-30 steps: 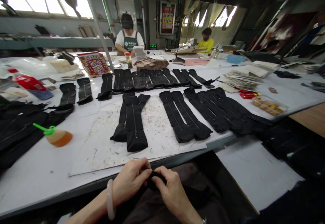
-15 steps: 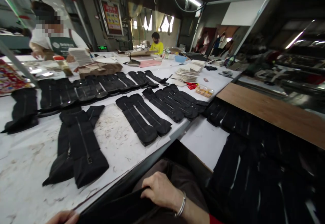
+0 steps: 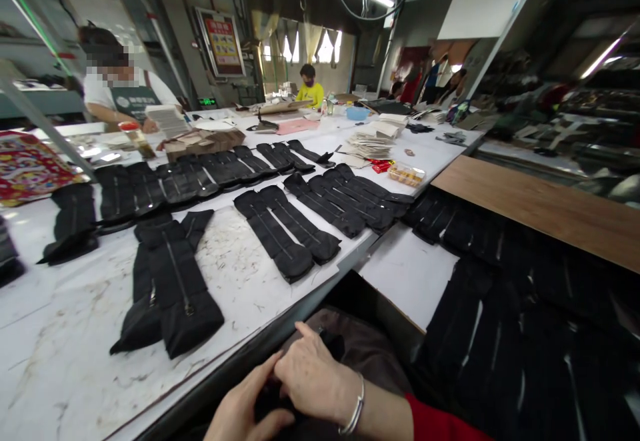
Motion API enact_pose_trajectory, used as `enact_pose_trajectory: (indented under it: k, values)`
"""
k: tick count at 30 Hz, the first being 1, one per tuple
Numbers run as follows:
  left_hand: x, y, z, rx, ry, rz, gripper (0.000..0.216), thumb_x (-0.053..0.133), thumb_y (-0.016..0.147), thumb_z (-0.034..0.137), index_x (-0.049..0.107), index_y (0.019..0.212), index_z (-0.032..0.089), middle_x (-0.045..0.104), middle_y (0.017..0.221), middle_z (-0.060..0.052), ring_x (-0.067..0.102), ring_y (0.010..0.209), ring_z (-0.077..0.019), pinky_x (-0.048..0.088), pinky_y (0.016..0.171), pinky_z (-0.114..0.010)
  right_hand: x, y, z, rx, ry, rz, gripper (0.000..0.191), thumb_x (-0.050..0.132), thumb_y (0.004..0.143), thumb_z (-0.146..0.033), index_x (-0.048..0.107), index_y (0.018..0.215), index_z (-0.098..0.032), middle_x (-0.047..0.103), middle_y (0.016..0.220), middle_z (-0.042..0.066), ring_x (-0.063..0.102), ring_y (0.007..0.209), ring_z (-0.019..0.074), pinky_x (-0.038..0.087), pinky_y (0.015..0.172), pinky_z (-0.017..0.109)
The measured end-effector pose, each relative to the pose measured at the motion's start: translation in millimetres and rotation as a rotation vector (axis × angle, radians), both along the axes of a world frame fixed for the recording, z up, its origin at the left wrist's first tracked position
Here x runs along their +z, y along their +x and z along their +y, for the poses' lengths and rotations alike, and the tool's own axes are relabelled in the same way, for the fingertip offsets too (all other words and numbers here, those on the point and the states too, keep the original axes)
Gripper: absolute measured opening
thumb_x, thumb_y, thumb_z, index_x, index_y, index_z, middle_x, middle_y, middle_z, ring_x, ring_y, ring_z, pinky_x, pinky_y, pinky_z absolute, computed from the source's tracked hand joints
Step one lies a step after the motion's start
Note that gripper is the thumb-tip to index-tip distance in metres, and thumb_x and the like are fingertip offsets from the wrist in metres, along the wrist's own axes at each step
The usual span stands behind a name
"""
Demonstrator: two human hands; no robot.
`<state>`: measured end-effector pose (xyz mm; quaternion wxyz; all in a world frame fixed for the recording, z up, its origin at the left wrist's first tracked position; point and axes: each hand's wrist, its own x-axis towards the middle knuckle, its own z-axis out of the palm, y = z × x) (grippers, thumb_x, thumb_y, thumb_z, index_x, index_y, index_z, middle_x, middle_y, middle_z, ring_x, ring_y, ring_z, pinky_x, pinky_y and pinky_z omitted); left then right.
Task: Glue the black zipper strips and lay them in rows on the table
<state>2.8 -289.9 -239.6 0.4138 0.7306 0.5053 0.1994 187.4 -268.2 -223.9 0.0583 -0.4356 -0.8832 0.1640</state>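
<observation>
Black fabric, a small dark piece, sits bunched between the two hands just below the near edge of the table, over the person's lap. The left hand comes up from the bottom of the view with its fingers curled onto the piece from the left side. The right hand lies across the top of it, fingers closed down on the cloth, a silver bangle on the wrist and a red sleeve behind it. How much of the piece there is I cannot tell; the hands cover most of it.

Just beyond the hands, on the stained white tabletop, lies a zippered black piece laid flat, overlapping a second one at its left. To its right, a pair of long black pieces lie side by side, and farther right a row of similar ones overlaps toward the table's corner. Another row runs across the table behind them. More black pieces are spread over the lower surface at the right, beside a wooden board.

At the far side a person in a green apron works near a stack of papers, and another in a yellow top sits farther back.
</observation>
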Motion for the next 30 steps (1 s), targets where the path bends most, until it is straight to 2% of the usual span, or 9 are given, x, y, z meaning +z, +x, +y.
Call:
enact_pose_trajectory:
  k: [2,4,5,9,13,16,19,24,30]
  values:
    - [-3.6,29,7,-0.066,-0.109,-0.031,0.038,0.071,0.075,0.035,0.07,0.112,0.026,0.075,0.109,-0.003,0.068,0.099,-0.027,0.053,0.091,-0.032,11.3,10,0,-0.063,0.015,0.03,0.008,0.077,0.071,-0.022,0.071,0.066,-0.018,0.073,0.063,0.006,0.068,0.07,0.0239,0.03,0.108,0.05]
    - [-2.7,44,13,-0.087,-0.149,-0.028,0.03,0.066,0.078,0.032,0.072,0.106,0.024,0.076,0.104,-0.003,0.068,0.095,-0.0255,0.051,0.089,-0.03,20.2,28,0,-0.148,-0.014,0.128,0.004,0.076,0.072,-0.021,0.072,0.071,-0.019,0.073,0.07,0.006,0.067,0.079,0.0259,0.033,0.104,0.053]
    - [-1.3,46,15,-0.09,-0.152,-0.023,0.027,0.066,0.078,0.031,0.073,0.103,0.024,0.076,0.102,-0.003,0.069,0.094,-0.0247,0.051,0.088,-0.029,23.4,38,0,-0.184,-0.046,0.21,0.005,0.075,0.073,-0.02,0.072,0.077,-0.021,0.074,0.076,0.006,0.067,0.085,0.0262,0.036,0.102,0.052]
    - [3.3,40,17,-0.088,-0.17,-0.023,0.023,0.062,0.081,0.034,0.075,0.096,0.024,0.076,0.092,-0.002,0.068,0.085,-0.0216,0.05,0.08,-0.025,25.2,69,-2,-0.327,-0.21,0.579,0.026,0.072,0.075,-0.014,0.071,0.099,-0.023,0.07,0.113,0.007,0.062,0.109,0.024,0.045,0.098,0.04]
    - [2.0,38,16,-0.063,-0.201,-0.045,0.027,0.058,0.083,0.042,0.076,0.092,0.023,0.075,0.083,-0.001,0.065,0.076,-0.0195,0.05,0.074,-0.023,11.2,76,-7,-0.457,-0.285,0.746,0.017,0.069,0.076,-0.012,0.069,0.09,-0.023,0.065,0.125,0.007,0.059,0.116,0.0231,0.043,0.102,0.039]
    - [1.0,40,16,-0.062,-0.205,-0.052,0.031,0.056,0.085,0.045,0.076,0.086,0.021,0.072,0.077,-0.001,0.061,0.07,-0.0174,0.048,0.07,-0.022,1.9,73,-6,-0.483,-0.27,0.788,0.01,0.067,0.078,-0.011,0.066,0.078,-0.021,0.065,0.12,0.006,0.06,0.113,0.0218,0.043,0.1,0.036]
    - [2.0,40,14,-0.065,-0.202,-0.044,0.037,0.052,0.088,0.047,0.074,0.079,0.019,0.068,0.07,-0.001,0.057,0.065,-0.0157,0.045,0.064,-0.022,1.3,69,-4,-0.465,-0.254,0.809,0.015,0.064,0.081,-0.01,0.059,0.07,-0.02,0.067,0.108,0.005,0.062,0.103,0.0191,0.045,0.093,0.032]
    - [4.4,34,8,-0.011,-0.173,-0.022,0.041,0.052,0.089,0.048,0.073,0.07,0.018,0.066,0.068,-0.003,0.058,0.066,-0.0166,0.044,0.065,-0.024,7.9,61,-4,-0.452,-0.241,0.763,0.022,0.059,0.081,-0.005,0.052,0.068,-0.021,0.065,0.089,0.001,0.062,0.086,0.0167,0.045,0.08,0.029]
    - [3.9,26,2,0.015,-0.122,0.027,0.041,0.052,0.089,0.048,0.075,0.067,0.021,0.064,0.065,-0.003,0.058,0.066,-0.0178,0.044,0.065,-0.026,9.9,50,-7,-0.455,-0.188,0.683,0.027,0.06,0.079,0.0,0.047,0.067,-0.021,0.062,0.083,0.001,0.058,0.079,0.017,0.045,0.074,0.029]
